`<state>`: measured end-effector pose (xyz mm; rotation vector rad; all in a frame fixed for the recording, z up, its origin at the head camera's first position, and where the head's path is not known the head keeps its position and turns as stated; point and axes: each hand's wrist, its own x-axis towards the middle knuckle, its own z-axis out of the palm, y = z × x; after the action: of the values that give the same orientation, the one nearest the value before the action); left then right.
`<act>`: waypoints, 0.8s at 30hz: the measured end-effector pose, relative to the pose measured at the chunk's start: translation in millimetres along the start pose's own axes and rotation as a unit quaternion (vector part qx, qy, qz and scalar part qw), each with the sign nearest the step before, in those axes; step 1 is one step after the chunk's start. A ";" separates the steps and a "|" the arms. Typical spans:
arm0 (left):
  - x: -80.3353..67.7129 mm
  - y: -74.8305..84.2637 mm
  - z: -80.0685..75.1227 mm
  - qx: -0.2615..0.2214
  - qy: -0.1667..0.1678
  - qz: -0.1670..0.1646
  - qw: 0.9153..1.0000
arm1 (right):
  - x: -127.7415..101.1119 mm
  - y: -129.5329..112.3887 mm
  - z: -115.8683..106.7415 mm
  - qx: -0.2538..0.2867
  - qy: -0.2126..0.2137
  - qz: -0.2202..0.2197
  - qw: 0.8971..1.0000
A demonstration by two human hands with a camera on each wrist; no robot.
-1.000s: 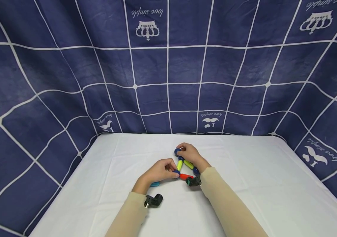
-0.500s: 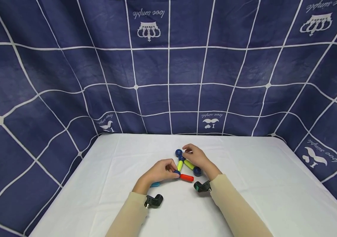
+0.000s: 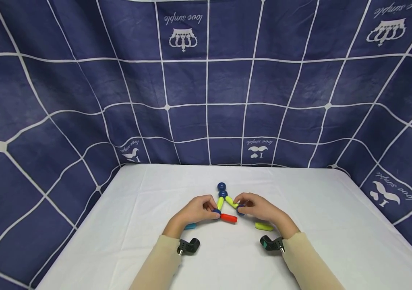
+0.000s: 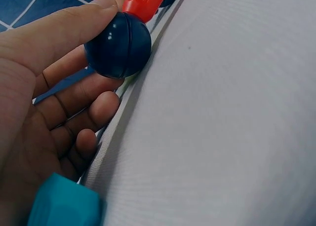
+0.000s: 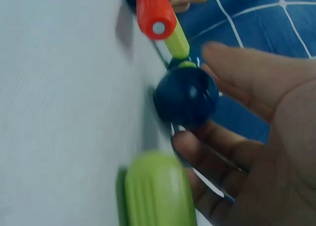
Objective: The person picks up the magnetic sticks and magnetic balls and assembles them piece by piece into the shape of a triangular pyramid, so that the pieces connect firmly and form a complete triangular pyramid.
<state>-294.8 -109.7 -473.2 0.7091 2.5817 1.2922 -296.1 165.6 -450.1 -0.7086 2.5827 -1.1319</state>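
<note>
left hand (image 3: 195,210): rests on the table, thumb and fingers curled round a dark blue ball (image 3: 216,211) at the left corner of the toy frame; left wrist view shows the thumb on top of that ball (image 4: 118,45) and the fingers curled under it
right hand (image 3: 260,209): on the table, fingertips at a second dark blue ball (image 3: 240,208) at the right corner; in the right wrist view the ball (image 5: 186,95) sits between thumb and curled fingers, whether they actually touch it I cannot tell
toy frame: near the middle of the table, between both hands; red rod (image 3: 229,218) runs out from the left ball toward the right one, its free end shows in the right wrist view (image 5: 156,13); two yellow-green rods rise from the corner balls to a top ball (image 3: 222,194), left rod (image 3: 220,202), right rod (image 3: 231,201)
extra ball (image 3: 222,186): dark blue, just behind the top ball, touching or nearly so
loose green rod (image 3: 264,226): lies flat under the right hand's heel, blurred and close in the right wrist view (image 5: 157,191)
teal rod (image 3: 189,226): peeks out under the left wrist, also at the palm in the left wrist view (image 4: 63,204)
table (image 3: 137,225): white cloth cover
backdrop (image 3: 82,80): navy cloth with white grid lines and prints, wraps round three sides
wrist cameras: black units on both forearms, left (image 3: 188,245), right (image 3: 272,243)
</note>
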 end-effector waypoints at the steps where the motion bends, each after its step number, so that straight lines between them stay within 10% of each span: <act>1: 0.2 0.2 0.5 0.001 -0.001 0.001 1.000 | -3.9 2.3 -0.5 -0.001 -0.008 -0.007 1.000; 24: 2.8 0.2 1.6 0.012 0.009 0.009 1.000 | -12.9 1.8 16.5 -0.090 0.051 -0.019 0.994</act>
<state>-296.6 -107.2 -473.9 0.7303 2.6158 1.2817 -279.1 163.0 -462.3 -0.7598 2.7953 -0.9799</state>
